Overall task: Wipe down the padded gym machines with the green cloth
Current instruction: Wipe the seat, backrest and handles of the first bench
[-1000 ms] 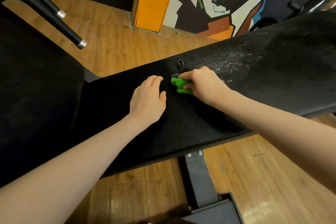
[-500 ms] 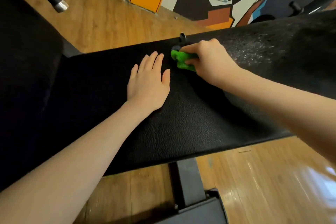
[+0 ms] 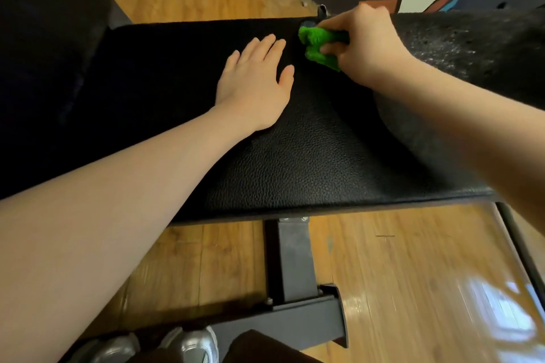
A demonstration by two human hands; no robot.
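Mid-wipe on the black padded bench [image 3: 295, 156], at its far edge. Green cloth [image 3: 320, 46] bunched into a wad at about 1 o'clock from frame centre, pressed on the pad just beside a small metal fitting [image 3: 322, 12] at the rim. Right hand [image 3: 368, 47] curled tight around the cloth — thumb and fingers pinching it, only the leftward end of the wad showing. Left hand [image 3: 256, 82] flat on the pad at 12 o'clock, fingers straight and close together, holding nothing, just bracing; cloth sits at 2 o'clock from it, near but apart.

Next move, by judgement: drag the wad along the pad, likely toward the speckled, dull stretch at 3 o'clock, keeping pressure down — perhaps spreading the cloth for wider contact and lifting the left hand out of the path.

Counted: one cloth, two hands, one bench pad in use, one darker padded surface [image 3: 44, 53] at 9 o'clock, one steel support post [image 3: 293, 259], two shoes [image 3: 188, 345] at 6 o'clock.
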